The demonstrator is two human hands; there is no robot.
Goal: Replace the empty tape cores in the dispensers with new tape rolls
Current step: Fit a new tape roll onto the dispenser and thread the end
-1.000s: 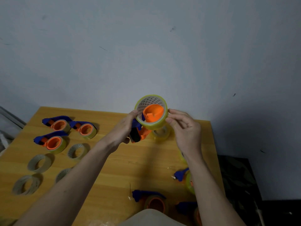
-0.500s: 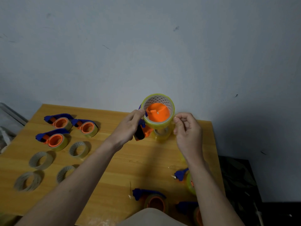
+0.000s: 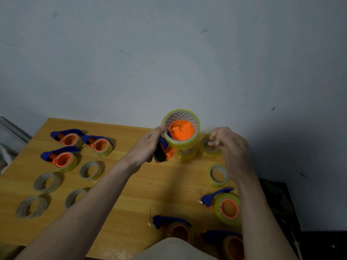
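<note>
Since a second before, my right hand [image 3: 231,145] had let go of the tape roll [image 3: 181,128] and drawn off to the right, fingers loosely curled, holding nothing that I could see. That yellow roll sat over the orange hub of the dispenser [image 3: 166,150], raised above the far edge of the wooden table [image 3: 154,186]. My left hand [image 3: 148,145] gripped the dispenser by its blue handle, thumb at the roll's rim. Beyond the dispenser lay spare rolls [image 3: 210,150]; far to its left, three loaded dispensers [image 3: 64,158] and empty cores [image 3: 47,182]; nearer me, more dispensers [image 3: 225,205].
</note>
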